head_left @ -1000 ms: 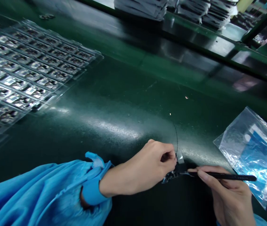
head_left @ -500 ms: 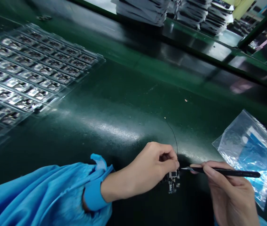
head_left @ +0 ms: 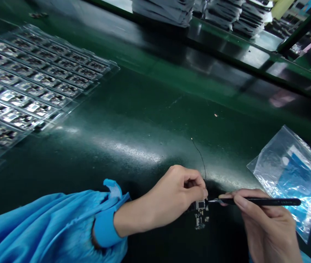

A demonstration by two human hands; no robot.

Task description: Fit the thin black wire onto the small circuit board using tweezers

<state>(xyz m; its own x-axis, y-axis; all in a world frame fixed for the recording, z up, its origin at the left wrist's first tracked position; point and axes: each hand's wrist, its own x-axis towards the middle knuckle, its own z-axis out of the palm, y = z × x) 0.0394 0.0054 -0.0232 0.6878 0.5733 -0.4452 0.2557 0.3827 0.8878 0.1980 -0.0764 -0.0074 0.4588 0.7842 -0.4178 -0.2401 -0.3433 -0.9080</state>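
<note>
Tip work, probably, near upper-right corner of small silver-black circuit board (head_left: 200, 215): right hand (head_left: 272, 223) clamped on slim black tool (head_left: 273, 201); left hand (head_left: 166, 197) pinched together, contents hidden. Next calls for steadiness.

tool (head_left: 259, 201): smooth, metal-tipped | bag (head_left: 269, 160): glossy plastic (well crinkled) | tray (head_left: 112, 66): clear, shiny plastic | sleeve (head_left: 48, 223): matt cloth

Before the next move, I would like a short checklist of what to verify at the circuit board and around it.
1. Black tweezers held in the right hand: ok.
2. Tweezers' tip beside the circuit board: ok.
3. Tip touching the board: cannot tell.
4. Left hand gripping the board firmly: cannot tell, the fingers hide it.
5. Thin black wire's far end away from both hands: ok.
6. Transparent plastic bag apart from the board: ok.
</note>
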